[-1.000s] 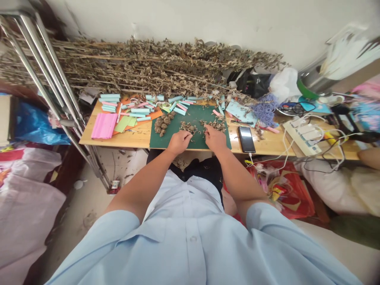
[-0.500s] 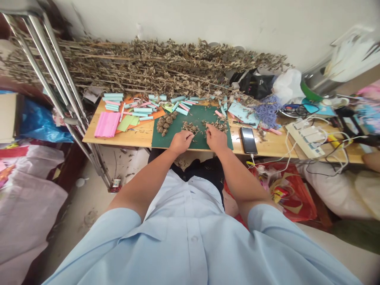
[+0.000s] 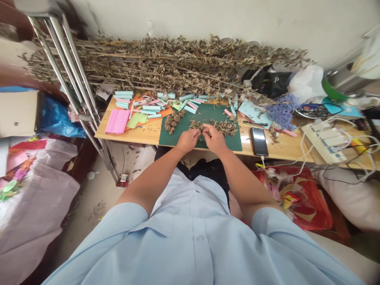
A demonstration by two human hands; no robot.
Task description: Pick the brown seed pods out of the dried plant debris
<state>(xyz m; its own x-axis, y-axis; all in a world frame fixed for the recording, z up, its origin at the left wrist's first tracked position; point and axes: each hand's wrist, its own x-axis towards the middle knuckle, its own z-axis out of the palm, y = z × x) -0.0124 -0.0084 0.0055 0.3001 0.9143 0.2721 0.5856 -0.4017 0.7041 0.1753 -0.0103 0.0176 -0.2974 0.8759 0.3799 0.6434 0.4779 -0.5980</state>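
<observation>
Left hand (image 3: 189, 141), right hand (image 3: 215, 139) — both curled, close together, can't tell if gripping | dried leaf bits (image 3: 226, 128) just beyond | brown clumps (image 3: 173, 121) left, on green mat (image 3: 171, 140)

- The wall (image 3: 190, 19) is standing at the back, looking plain and off-white.
- The table (image 3: 152, 135) is running along the wall, showing light-brown wood at its front edge.
- The floor (image 3: 97, 194) is looking pale, and small dark bits are spotting it.
- At the left end of the table, metal poles (image 3: 67, 59) are standing at a slant.
- Farther left, a whitish cloth (image 3: 44, 206) is hanging down in folds.
- Soft light is filling the room, and a bright reflection is shining on the table.
</observation>
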